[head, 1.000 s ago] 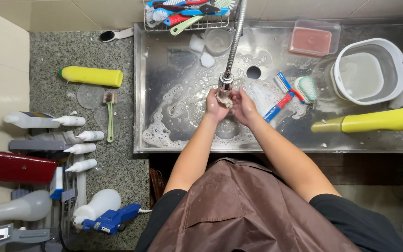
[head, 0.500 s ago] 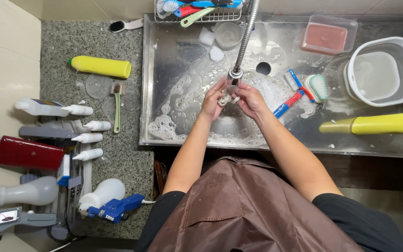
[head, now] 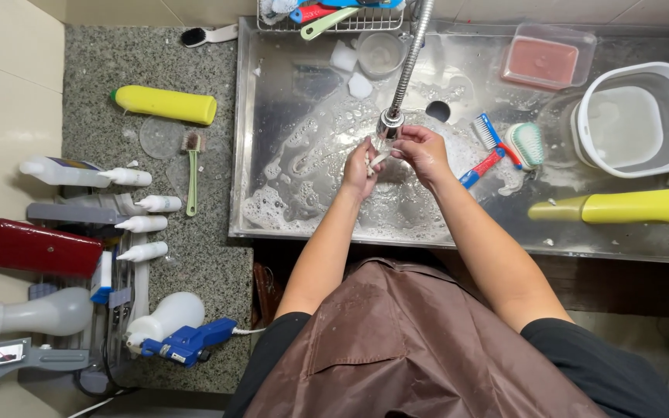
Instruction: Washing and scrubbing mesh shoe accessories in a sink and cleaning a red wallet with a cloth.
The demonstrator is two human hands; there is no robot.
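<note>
Our left hand point(head: 359, 172) now pinches a small white piece point(head: 375, 161) under the tap point(head: 389, 122) at frame centre; right hand point(head: 421, 151), fingers curled, has shifted beside it.

I see both hands meeting under the flexible metal faucet point(head: 406, 70) in the soapy stainless steel sink point(head: 288, 155): my left hand point(head: 360, 169) beside my right hand point(head: 424, 152), a round white plastic tub point(head: 635, 118) far right, a yellow plastic bottle point(head: 166, 104) on the speckled granite counter point(head: 94, 70) left
</note>
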